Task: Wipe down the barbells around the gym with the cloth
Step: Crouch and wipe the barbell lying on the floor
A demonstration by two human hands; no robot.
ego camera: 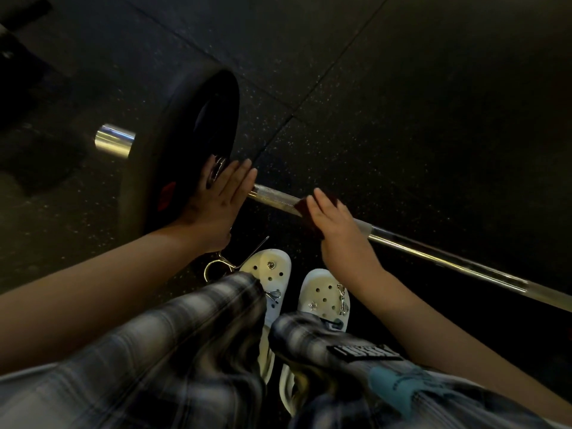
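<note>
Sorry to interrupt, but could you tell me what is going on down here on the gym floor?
A person is wiping a barbell that lies on the dark rubber floor. The right hand presses a dark cloth around the shaft, a little way from the black weight plate. The left hand lies flat against that plate, apparently bracing it. A metal spring collar lies on the floor by the white clogs.

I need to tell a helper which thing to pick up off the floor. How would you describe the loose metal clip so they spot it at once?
Start at the big black weight plate on the barbell. Look down to the floor below the left hand, beside the toe of the white clog. The spring clip lies there: a shiny wire ring with a thin straight handle, the only loose metal piece.
</note>
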